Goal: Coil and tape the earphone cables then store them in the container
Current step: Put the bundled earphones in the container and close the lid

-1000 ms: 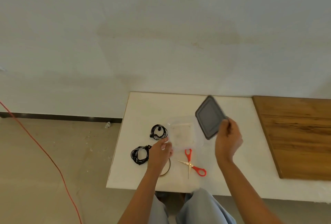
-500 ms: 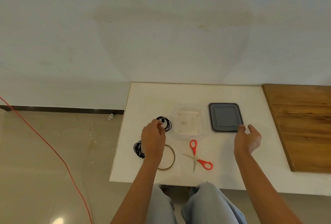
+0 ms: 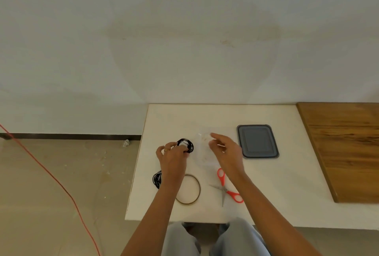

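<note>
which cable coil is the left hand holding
The far coil, next to the container: the left hand grips it. The near coil lies free at the table's left edge.

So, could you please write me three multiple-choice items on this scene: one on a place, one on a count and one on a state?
1. Where is the grey lid relative to the clear container?
A) on top of it
B) flat on the table to its right
C) underneath it

2. How many black earphone coils lie on the table?
A) one
B) two
C) four

3. What is the left hand doing?
A) lying flat on the table
B) holding the lid
C) gripping the far coil

Answers:
1 B, the lid lies on the table beside the uncovered container.
2 B, there is the far coil and a near coil partly behind the left arm.
3 C, its fingers curl round the far coil.
</note>
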Demonstrator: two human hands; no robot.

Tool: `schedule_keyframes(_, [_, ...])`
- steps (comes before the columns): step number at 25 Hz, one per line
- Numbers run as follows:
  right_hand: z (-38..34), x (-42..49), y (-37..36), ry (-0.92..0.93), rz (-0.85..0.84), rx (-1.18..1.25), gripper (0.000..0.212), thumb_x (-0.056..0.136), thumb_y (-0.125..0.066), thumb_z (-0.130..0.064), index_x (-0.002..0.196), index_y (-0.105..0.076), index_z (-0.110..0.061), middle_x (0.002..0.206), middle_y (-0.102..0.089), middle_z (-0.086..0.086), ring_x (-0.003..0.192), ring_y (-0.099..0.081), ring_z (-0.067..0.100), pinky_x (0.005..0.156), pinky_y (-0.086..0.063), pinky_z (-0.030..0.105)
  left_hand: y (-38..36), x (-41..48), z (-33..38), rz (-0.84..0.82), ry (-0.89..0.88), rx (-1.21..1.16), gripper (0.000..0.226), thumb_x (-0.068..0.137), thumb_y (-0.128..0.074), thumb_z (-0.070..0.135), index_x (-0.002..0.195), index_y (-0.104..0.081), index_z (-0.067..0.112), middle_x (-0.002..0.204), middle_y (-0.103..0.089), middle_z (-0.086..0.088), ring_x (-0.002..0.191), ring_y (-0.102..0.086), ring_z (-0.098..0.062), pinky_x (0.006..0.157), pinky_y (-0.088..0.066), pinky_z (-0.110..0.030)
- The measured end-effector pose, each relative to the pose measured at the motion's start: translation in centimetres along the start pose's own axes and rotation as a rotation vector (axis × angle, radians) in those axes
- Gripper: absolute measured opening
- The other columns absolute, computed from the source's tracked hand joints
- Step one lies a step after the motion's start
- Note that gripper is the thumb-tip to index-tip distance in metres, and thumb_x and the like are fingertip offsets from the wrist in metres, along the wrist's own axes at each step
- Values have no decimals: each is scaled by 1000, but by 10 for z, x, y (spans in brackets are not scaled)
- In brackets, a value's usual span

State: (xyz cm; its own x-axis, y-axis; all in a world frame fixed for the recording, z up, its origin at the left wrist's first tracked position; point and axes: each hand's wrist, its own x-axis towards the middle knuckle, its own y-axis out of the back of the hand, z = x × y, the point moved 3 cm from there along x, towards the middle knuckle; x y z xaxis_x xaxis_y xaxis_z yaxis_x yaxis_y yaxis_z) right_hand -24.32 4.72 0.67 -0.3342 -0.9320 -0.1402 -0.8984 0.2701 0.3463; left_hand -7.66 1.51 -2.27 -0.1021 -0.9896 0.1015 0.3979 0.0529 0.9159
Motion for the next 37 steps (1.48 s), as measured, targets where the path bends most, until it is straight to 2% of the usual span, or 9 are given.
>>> schedule_keyframes(4, [-11, 19, -12, -121, -172, 104, 35, 82, -72, -34, 115, -68, -22, 102, -72, -8, 90, -68, 5, 82, -54, 19, 21, -1, 25, 169, -247, 2, 15, 72, -80, 16, 74, -68, 26, 70, -70, 11, 101, -65, -20, 99, -22, -44])
schedule_keyframes(8, [-7, 21, 10, -141, 81, 110, 15, 83, -71, -11, 98, -74, -8, 81, -74, 4, 70, -71, 13, 67, -59, 22, 22, 3, 49, 111, -384, -76, 23, 71, -75, 19, 91, -69, 28, 89, -73, 13, 111, -60, -18, 100, -21, -43])
schedule_keyframes(15, [30, 32, 15, -141, 116, -479, 33, 85, -58, -6, 54, -46, -9, 52, -43, 5, 48, -36, 20, 44, -31, 28, 11, -19, -4, -50, 125, -107, 31, 89, -61, 10, 119, -59, 18, 108, -69, 0, 111, -55, -22, 91, -41, -32])
schedule_keyframes(18, [24, 38, 6, -144, -13, -842, 14, 90, -47, -8, 83, -59, -9, 70, -54, 4, 63, -52, 23, 47, -33, 25, 8, -30, -37, -89, 262, -137, 34, 93, -56, 10, 127, -57, 14, 113, -68, -5, 115, -55, -24, 92, -48, -33])
schedule_keyframes(23, [8, 23, 0, 62, 62, -1064, 44, 92, -51, -11, 135, -45, -3, 127, -55, 14, 119, -49, 31, 86, -48, 37, 15, -31, -63, -205, 267, -357, 37, 94, -57, 9, 131, -57, 12, 126, -63, -8, 120, -57, -20, 97, -39, -21])
schedule_keyframes(26, [-6, 10, -8, 258, 189, -809, 33, 87, -56, -4, 120, -62, -4, 118, -62, 15, 108, -54, 33, 85, -51, 39, 19, -35, -78, -291, 286, -197, 42, 87, -69, 19, 127, -59, 15, 121, -65, -5, 113, -59, -20, 89, -45, -26])
schedule_keyframes(29, [-12, -3, -45, 144, -171, -312, 29, 89, -58, -7, 117, -66, -8, 115, -64, 11, 94, -64, 21, 83, -53, 29, 16, -40, -81, -337, 368, -112, 33, 84, -71, 17, 114, -60, 10, 106, -66, -8, 90, -63, -21, 69, -46, -27])
schedule_keyframes(33, [-1, -23, -88, -24, -585, -347, 47, 89, -63, -21, 134, -53, -13, 133, -56, 8, 115, -57, 22, 97, -44, 29, 17, -38, -71, -293, 361, -206, 6, 85, -66, 11, 90, -63, 10, 83, -66, -5, 73, -61, -22, 59, -42, -22])
schedule_keyframes(37, [-4, -19, -77, 35, -502, -205, 27, 86, -64, -13, 112, -69, -15, 100, -70, -2, 87, -61, 8, 79, -45, 14, 39, -21, -48, -232, 342, -383, 5, 82, -69, 17, 82, -66, 15, 68, -61, 5, 62, -54, -7, 55, -38, -14])
